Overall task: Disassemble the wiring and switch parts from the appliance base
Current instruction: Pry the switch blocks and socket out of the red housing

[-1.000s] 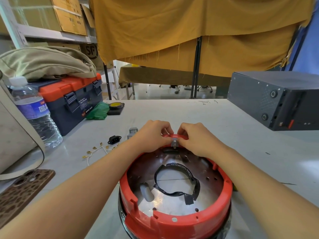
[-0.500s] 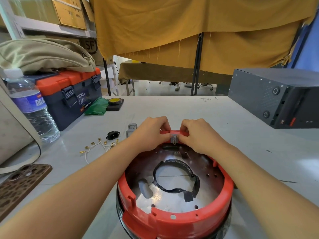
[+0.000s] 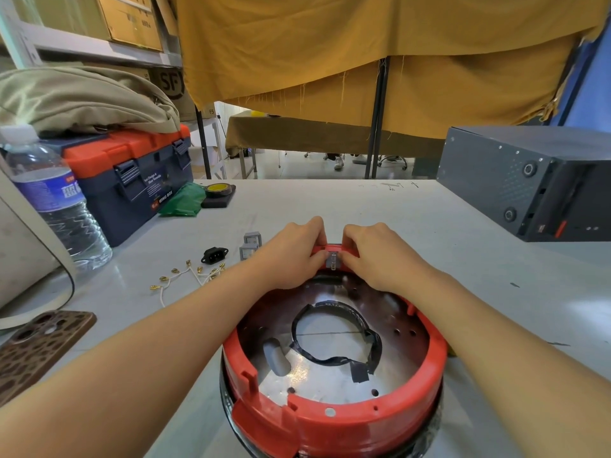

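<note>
Hands meet at frame centre: left hand (image 3: 292, 251) and right hand (image 3: 377, 252) curl fingers, pinching grey switch (image 3: 332, 260) on the red base (image 3: 330, 414) far rim.

mustard curtain (image 3: 380, 51) above a pale floor (image 3: 297, 166), shelving (image 3: 99, 51) with cardboard boxes (image 3: 132, 18) at left

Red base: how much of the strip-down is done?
Done: wires, a black socket and two grey switches lie loose on the table. In hand: left hand and right hand work a grey part at the red base far rim. Left: freeing that part.
</note>
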